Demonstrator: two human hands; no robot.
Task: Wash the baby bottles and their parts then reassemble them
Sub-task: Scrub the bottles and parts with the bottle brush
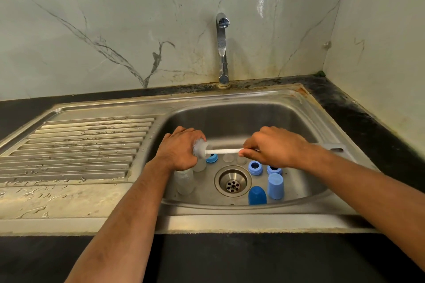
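Head view: left hand [178, 148] fingers curl round a clear bottle [199, 146] held sideways over the sink [305, 122]. Right hand [272, 148] fingertips pinch the white brush [222, 151], its bristles at the bottle mouth. Below the fingers: two more bottles [185, 181], blue rings [255, 167], blue caps [275, 185], drain [232, 182]. No readable writing.

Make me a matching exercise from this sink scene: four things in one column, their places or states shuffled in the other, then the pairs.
Things:
1. bottle brush
2. dark blue cap
3. tap
4. clear bottle

Places or states:
A. stands in the basin under the left wrist
B. mounted behind the sink, no water running
C. held across the basin by the right hand
D. stands in front of the drain, to its right

Pairs: 1-C, 2-D, 3-B, 4-A
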